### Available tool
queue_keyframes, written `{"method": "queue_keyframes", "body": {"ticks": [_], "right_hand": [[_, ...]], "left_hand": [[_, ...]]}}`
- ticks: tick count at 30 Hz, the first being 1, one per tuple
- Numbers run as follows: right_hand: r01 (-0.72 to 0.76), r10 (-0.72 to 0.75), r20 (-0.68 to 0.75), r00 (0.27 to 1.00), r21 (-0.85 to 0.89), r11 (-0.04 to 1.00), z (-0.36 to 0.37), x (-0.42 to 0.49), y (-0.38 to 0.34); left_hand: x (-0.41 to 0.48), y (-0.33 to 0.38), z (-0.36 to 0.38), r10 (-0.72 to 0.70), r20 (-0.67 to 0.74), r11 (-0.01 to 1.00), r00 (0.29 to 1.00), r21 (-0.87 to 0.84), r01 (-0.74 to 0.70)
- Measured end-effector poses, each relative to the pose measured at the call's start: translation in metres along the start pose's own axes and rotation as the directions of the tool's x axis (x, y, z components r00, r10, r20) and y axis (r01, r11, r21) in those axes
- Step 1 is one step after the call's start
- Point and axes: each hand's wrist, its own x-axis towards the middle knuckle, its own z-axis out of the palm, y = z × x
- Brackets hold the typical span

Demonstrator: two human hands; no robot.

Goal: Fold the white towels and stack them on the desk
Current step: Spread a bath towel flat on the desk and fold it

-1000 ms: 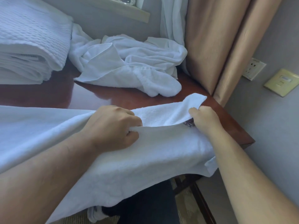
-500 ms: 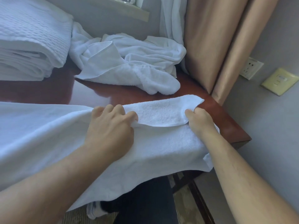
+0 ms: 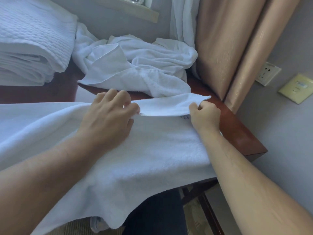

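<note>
A large white towel (image 3: 152,155) lies spread over the near part of the dark wooden desk (image 3: 240,131) and hangs over its front edge. Its far right edge is turned back as a narrow flap. My left hand (image 3: 110,119) pinches the left end of that flap between thumb and fingers. My right hand (image 3: 205,116) grips the flap near its right corner, fingers curled. A small dark mark on the towel shows just left of my right hand. A crumpled heap of white towels (image 3: 144,68) lies further back on the desk.
A stack of folded white textured linen (image 3: 32,41) stands at the back left. Beige curtains (image 3: 237,44) hang at the desk's right rear corner, with a wall socket (image 3: 268,73) and switch plate (image 3: 296,89) beyond. A window ledge (image 3: 135,7) runs behind.
Both hands have carried the turned-back towel flap away from me, toward the crumpled heap. My left hand's grip has loosened from a fist to a fingertip pinch.
</note>
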Motion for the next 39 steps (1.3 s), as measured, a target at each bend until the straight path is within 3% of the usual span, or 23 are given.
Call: {"method": "queue_keyframes", "body": {"ticks": [2, 4, 7, 13, 15, 17, 20, 24, 27, 39], "right_hand": [[-0.069, 0.071, -0.104, 0.992, 0.022, 0.997, -0.009, 0.000, 0.004], [-0.138, 0.138, 0.008, 0.990, -0.068, 0.988, -0.017, 0.001, 0.010], [-0.086, 0.129, 0.162, 0.978, -0.247, 0.965, -0.028, -0.002, 0.017], [-0.059, 0.213, 0.442, 0.871, -0.337, 0.940, -0.022, -0.019, -0.005], [-0.185, 0.303, 0.411, 0.860, -0.301, 0.935, -0.013, -0.032, -0.008], [-0.240, 0.321, 0.311, 0.895, -0.272, 0.932, -0.005, -0.043, -0.007], [-0.230, 0.285, 0.208, 0.936, -0.251, 0.940, -0.007, -0.047, -0.003], [-0.142, 0.188, 0.287, 0.939, -0.174, 0.974, -0.027, -0.041, 0.013], [-0.055, 0.077, 0.218, 0.973, -0.105, 0.993, -0.043, -0.045, 0.031], [-0.163, 0.162, -0.041, 0.986, -0.030, 0.986, -0.038, -0.038, 0.037]], "left_hand": [[-0.003, 0.006, -0.005, 0.065, -0.114, 0.998, 0.991, -0.014, -0.067], [-0.006, 0.010, -0.008, 0.122, -0.073, 0.991, 0.990, -0.046, -0.125], [-0.009, 0.011, -0.010, 0.168, 0.084, 0.981, 0.982, -0.109, -0.159], [-0.008, 0.022, 0.001, -0.027, 0.240, 1.000, 0.970, 0.014, 0.024], [-0.007, 0.028, 0.005, -0.092, 0.250, 0.995, 0.964, 0.051, 0.082], [-0.010, 0.029, 0.008, -0.150, 0.243, 0.989, 0.958, 0.026, 0.148], [-0.014, 0.025, 0.008, -0.160, 0.218, 0.986, 0.963, -0.004, 0.164], [-0.014, 0.025, 0.006, -0.140, 0.210, 0.988, 0.968, -0.029, 0.150], [-0.014, 0.025, 0.005, -0.135, 0.201, 0.988, 0.970, -0.041, 0.146], [-0.018, 0.031, -0.008, 0.065, 0.068, 0.995, 0.996, -0.074, -0.060]]}}
